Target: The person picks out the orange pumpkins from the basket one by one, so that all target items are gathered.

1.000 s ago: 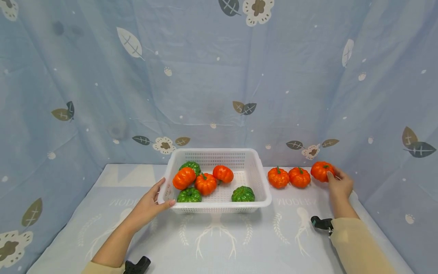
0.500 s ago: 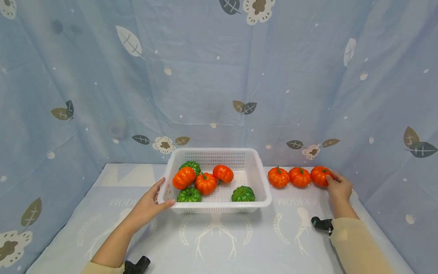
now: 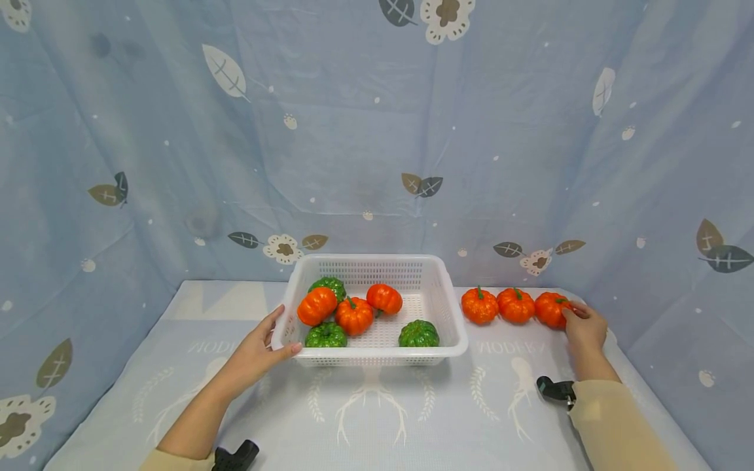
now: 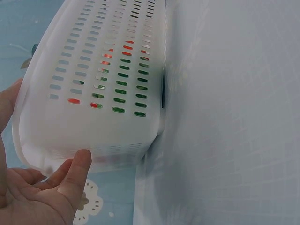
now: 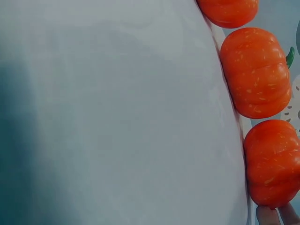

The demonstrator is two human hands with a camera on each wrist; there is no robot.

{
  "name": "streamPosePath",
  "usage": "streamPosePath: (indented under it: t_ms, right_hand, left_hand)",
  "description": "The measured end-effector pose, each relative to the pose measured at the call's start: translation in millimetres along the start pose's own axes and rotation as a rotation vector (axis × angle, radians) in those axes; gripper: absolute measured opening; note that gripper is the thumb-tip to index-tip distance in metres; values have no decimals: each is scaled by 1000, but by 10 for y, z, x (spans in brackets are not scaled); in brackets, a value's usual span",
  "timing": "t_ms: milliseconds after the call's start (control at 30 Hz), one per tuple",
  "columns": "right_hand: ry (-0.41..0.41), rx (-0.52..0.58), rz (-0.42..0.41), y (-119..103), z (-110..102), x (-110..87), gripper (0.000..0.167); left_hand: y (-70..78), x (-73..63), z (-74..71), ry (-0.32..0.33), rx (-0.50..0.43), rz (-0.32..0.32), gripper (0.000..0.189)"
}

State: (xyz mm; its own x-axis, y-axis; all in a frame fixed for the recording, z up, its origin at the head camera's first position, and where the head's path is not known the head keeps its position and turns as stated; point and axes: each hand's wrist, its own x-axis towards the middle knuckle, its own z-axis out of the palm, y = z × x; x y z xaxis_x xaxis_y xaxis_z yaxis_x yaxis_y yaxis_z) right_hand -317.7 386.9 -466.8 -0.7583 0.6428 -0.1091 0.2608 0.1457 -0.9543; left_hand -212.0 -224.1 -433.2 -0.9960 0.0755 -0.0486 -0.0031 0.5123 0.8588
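Observation:
My left hand grips the left end of a white plastic basket, thumb at the front corner and fingers along the rim. The left wrist view shows the fingers against the slotted basket wall. Inside lie several small orange and green pumpkins, among them a green pumpkin. At the far right, my right hand holds the right side of an orange pumpkin, the end one in a row on the table. In the right wrist view, fingertips meet this pumpkin's end.
Two more orange pumpkins, the middle one and the left one, stand between the basket and the held one. A blue patterned curtain rises behind the table, which has a pale printed cloth.
My right hand has lowered the orange pumpkin onto the table at the right end of the row, beside the middle one. The left hand and basket have stayed put.

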Motion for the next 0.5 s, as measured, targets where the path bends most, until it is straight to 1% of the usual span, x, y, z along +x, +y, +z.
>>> streamPosePath:
  t_ms: [333,500]
  right_hand:
    - [6,-11,-15,-4,-6,24,47]
    - [7,-45,4,-11,-26,30,48]
  left_hand:
    - [-10,5,-2,2,4,-4,103]
    - [-9,8,1,3,6,-4,104]
